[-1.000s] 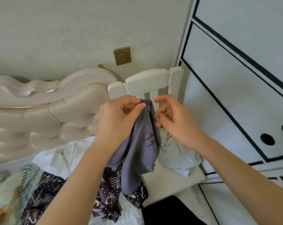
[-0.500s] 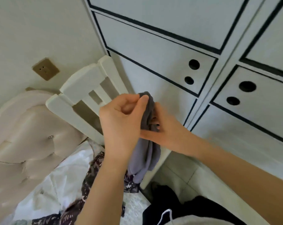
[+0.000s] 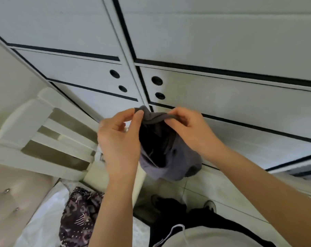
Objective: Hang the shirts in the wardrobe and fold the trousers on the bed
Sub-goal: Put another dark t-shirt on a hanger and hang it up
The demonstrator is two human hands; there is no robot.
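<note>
A grey garment (image 3: 161, 157) hangs in the air between my hands, in front of the white wardrobe (image 3: 222, 97) whose doors are closed. My left hand (image 3: 119, 138) pinches its top edge on the left. My right hand (image 3: 188, 129) pinches the same edge on the right, so the opening gapes and shows a dark inside. A purple patterned garment (image 3: 78, 216) lies on the bed (image 3: 44, 225) at lower left. Whether the grey piece is a shirt or trousers cannot be told.
A white slatted chair (image 3: 40, 132) stands between the bed's padded headboard (image 3: 12, 193) and the wardrobe. Round black holes (image 3: 156, 80) mark the wardrobe doors. Pale floor tiles (image 3: 213, 193) and my dark trousers and shoes show below.
My view has swung right from the headboard and chair to the wardrobe doors. The grey garment came along, lifted off the chair, and my hands have moved apart, spreading its top edge.
</note>
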